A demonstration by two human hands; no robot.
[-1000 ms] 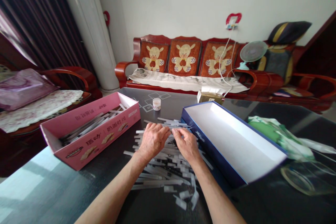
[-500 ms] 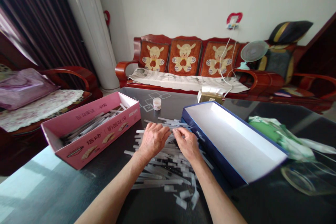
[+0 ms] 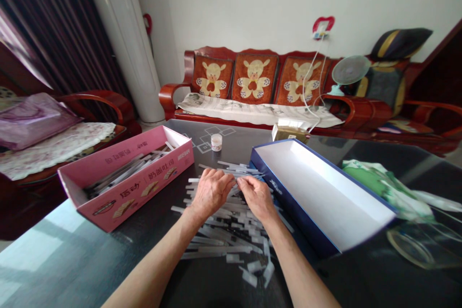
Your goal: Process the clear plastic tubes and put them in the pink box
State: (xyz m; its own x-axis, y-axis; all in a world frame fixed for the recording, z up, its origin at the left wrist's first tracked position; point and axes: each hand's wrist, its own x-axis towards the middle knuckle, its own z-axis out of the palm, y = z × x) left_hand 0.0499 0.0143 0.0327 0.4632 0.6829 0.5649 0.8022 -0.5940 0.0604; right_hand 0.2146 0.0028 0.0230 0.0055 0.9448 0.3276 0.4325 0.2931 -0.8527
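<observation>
On the bench point(image 3: 205, 286), left hand point(image 3: 211, 195) and right hand point(image 3: 257, 198) are resting half-curled on loose strips point(image 3: 225, 245) beside a blue box point(image 3: 292, 207), grip unclear.

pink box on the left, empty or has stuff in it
Not empty: long translucent strips lie inside the pink cardboard box.

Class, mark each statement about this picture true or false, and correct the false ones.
1. The left hand and the right hand rest on a pile of narrow translucent strips. True.
2. The pink cardboard box sits to the right of the hands. False: it sits to their left.
3. Strips lie inside the pink cardboard box. True.
4. The small white jar lies on its side. False: it stands upright, beyond the hands.
</observation>
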